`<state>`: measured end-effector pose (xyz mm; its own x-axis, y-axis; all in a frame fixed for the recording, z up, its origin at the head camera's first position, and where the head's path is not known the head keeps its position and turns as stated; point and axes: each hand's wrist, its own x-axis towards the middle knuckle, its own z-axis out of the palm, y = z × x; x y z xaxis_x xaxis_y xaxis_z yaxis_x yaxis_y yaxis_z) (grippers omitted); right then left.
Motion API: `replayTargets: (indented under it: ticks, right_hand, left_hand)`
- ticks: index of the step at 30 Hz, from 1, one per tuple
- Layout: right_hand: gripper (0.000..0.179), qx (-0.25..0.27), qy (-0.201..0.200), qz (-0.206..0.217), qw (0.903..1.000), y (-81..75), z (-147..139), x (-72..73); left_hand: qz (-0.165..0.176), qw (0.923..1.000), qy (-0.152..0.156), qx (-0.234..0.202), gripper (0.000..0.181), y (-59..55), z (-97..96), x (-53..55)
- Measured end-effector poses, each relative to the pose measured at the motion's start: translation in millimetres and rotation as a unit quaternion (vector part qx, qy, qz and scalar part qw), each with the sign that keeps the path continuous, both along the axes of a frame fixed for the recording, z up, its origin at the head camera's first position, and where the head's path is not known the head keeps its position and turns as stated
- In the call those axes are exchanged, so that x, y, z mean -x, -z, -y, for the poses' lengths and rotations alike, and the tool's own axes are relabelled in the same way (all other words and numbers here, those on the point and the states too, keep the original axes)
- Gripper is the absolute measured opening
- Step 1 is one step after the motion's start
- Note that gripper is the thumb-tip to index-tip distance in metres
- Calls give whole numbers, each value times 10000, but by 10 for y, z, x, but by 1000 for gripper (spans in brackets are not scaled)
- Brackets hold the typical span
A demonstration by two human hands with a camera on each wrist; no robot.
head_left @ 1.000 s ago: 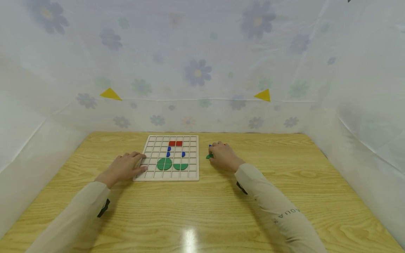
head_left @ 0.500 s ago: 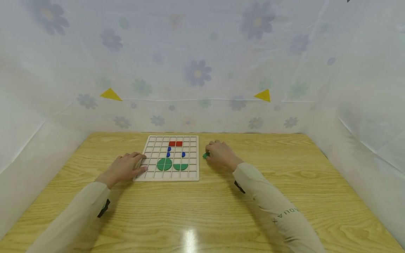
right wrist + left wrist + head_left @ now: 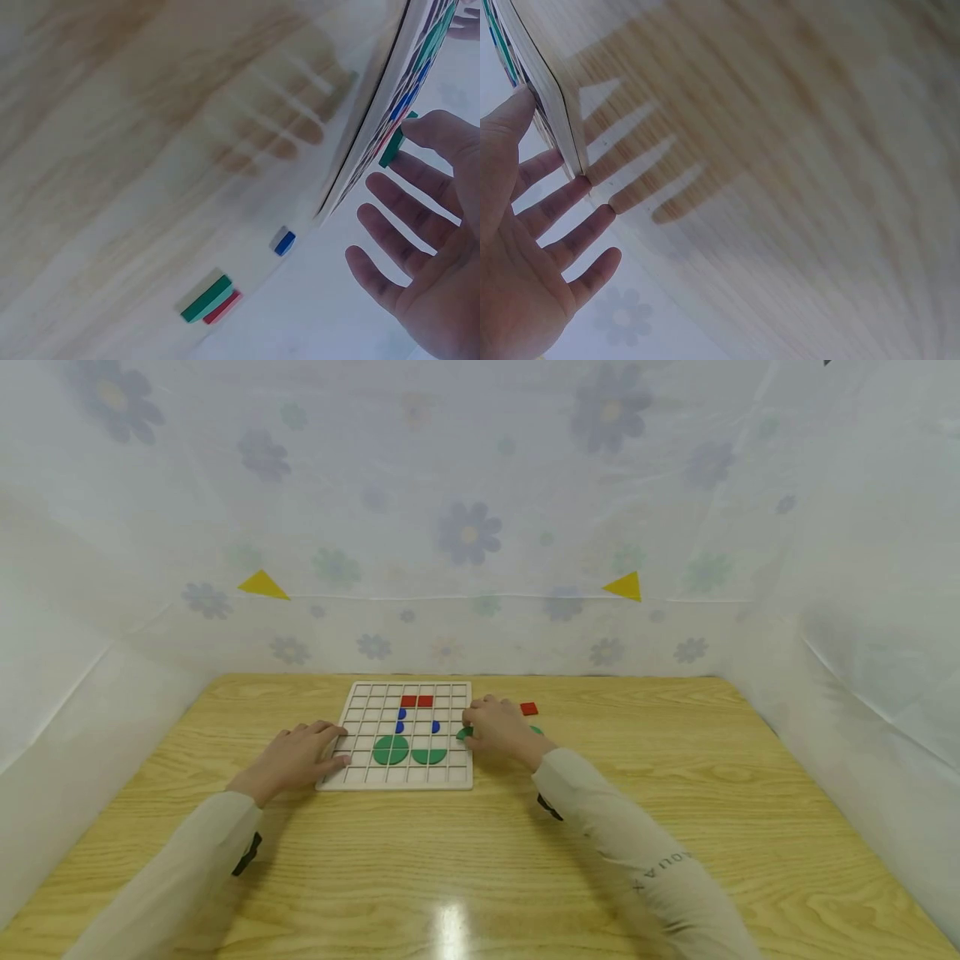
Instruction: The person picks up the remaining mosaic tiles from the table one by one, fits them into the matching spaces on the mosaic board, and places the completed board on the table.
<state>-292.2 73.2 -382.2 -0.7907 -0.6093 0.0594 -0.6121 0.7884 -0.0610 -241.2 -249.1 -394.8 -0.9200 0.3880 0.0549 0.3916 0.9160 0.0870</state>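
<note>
A white square grid board [image 3: 393, 787] lies on the table in the head view. Two red squares [image 3: 417, 701], several small blue half-rounds [image 3: 436, 727], a green circle [image 3: 391, 750] and a green half circle [image 3: 429, 756] sit in its cells. My left hand [image 3: 296, 755] touches the board's left edge, thumb and fingers spread and relaxed. Over the right edge, my right hand [image 3: 501, 727] pinches a green curved piece [image 3: 396, 142] between thumb and index finger. The other fingers of that hand are loosely extended in the right wrist view.
To the right of the board lie a loose red square [image 3: 528, 708] and a green piece [image 3: 536, 730], partly behind the right hand. A small blue piece [image 3: 285, 243] also shows in the right wrist view. Flower-printed white sheeting [image 3: 480, 635] encloses the wooden table [image 3: 465, 860].
My right hand has moved left from the loose pieces to the board's right edge, carrying the green curved piece. The red square has come into sight. The left hand stays put.
</note>
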Motion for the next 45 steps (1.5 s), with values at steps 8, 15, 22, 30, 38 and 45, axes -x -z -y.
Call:
replayTargets:
  ticks: [8, 15, 22, 30, 38, 45]
  right_hand:
    - [23, -95, -149, -105, 9998, -3, 162, -29]
    - [27, -393, -235, -113, 9989, 12, 315, 0]
    - [22, -335, -431, -209, 9983, 2, 431, -8]
    - [23, -339, -460, -207, 9982, 21, 517, 2]
    - [23, -299, -535, -162, 9980, 32, 569, 15]
    - [22, -402, -569, -228, 9973, 90, 593, 28]
  left_hand:
    - [9, 10000, -9, -4, 51, 8, 2, 9]
    - [32, 10000, -15, -46, 52, 12, 3, 12]
    - [13, 10000, -25, -4, 51, 15, 5, 18]
    - [-42, 10000, -5, 22, 50, 19, 4, 21]
    - [-19, 10000, -34, -3, 52, 43, 2, 30]
    - [-7, 10000, -33, 38, 52, 50, 19, 40]
